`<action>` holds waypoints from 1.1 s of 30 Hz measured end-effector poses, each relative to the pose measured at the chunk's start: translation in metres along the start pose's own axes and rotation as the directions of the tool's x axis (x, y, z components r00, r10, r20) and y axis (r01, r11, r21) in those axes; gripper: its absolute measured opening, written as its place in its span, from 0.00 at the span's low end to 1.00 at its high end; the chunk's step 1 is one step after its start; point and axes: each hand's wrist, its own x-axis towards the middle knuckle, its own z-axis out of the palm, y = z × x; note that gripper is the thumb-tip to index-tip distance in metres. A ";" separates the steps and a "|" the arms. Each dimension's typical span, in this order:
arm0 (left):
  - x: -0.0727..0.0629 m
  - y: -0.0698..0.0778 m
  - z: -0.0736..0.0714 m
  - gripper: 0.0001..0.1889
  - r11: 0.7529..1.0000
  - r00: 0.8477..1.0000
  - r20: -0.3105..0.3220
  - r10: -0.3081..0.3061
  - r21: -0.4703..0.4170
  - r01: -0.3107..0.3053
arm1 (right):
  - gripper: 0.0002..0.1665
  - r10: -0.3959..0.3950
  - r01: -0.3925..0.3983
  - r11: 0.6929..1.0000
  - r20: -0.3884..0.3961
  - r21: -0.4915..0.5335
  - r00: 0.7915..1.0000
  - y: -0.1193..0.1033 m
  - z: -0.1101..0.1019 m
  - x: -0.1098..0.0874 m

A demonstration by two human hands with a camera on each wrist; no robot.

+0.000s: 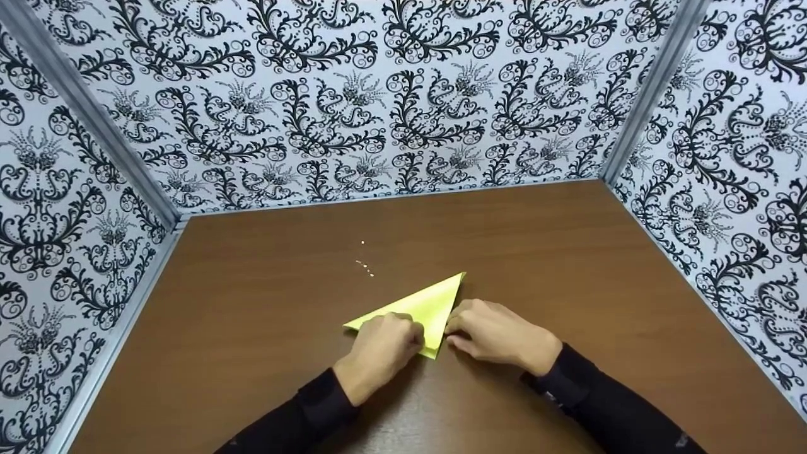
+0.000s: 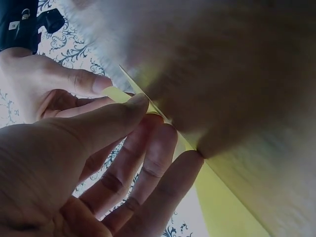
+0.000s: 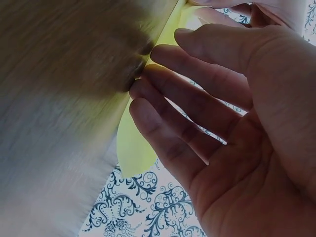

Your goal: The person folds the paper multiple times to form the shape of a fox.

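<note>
The left hand (image 1: 384, 343) is pinching the folded yellow paper (image 1: 435, 309) between thumb and first finger, from what I can see. Its other fingers (image 2: 180, 173) are bent a bit and a little apart. The right hand (image 1: 498, 334) doesn't look like it is gripping; its fingers (image 3: 153, 113) are nearly straight and close together, with their tips by the paper's right edge. The paper makes a three-cornered shape on the desk (image 1: 284, 265), partly under the left hand.

I think the paper could turn or its fold could go crooked if the left hand slips. A hard push from the right fingers might wrinkle its edge.

I can't see any box or cup holding things. Dark sleeves (image 1: 325, 400) come in on the near side of the paper. Tiny white specks (image 1: 364, 267) sit past it, to the left. Curly black-and-white walls (image 1: 340, 94) stand far behind it and on both sides.
</note>
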 end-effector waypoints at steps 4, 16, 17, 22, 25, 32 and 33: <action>0.000 0.000 0.000 0.18 1.000 1.000 -0.006 0.019 0.004 -0.019 | 0.06 0.009 -0.009 1.000 -0.017 0.012 1.000 0.002 -0.004 0.001; 0.000 -0.001 0.001 0.13 0.992 0.995 -0.024 0.094 0.086 -0.092 | 0.02 -0.045 0.033 0.997 -0.172 -0.075 0.984 0.001 -0.012 0.012; 0.000 -0.002 0.001 0.12 0.991 0.995 -0.011 0.098 0.094 -0.096 | 0.04 -0.060 0.048 0.996 -0.170 -0.075 0.984 0.001 -0.011 0.014; -0.002 -0.003 -0.001 0.10 0.985 0.991 0.018 0.132 0.108 -0.133 | 0.09 -0.124 0.114 0.990 -0.121 -0.081 0.985 0.001 -0.006 0.017; -0.002 -0.004 -0.002 0.12 0.979 0.986 0.012 0.165 0.118 -0.166 | 0.08 -0.138 0.130 0.988 -0.093 -0.087 0.986 0.000 -0.003 0.018; -0.003 -0.005 -0.004 0.12 0.959 0.972 -0.003 0.235 0.161 -0.231 | 0.05 -0.129 0.125 0.990 -0.063 -0.062 0.990 -0.001 0.003 0.019; -0.003 -0.006 -0.004 0.12 0.957 0.970 -0.003 0.242 0.168 -0.238 | 0.05 -0.126 0.122 0.991 -0.060 -0.055 0.990 -0.001 0.003 0.019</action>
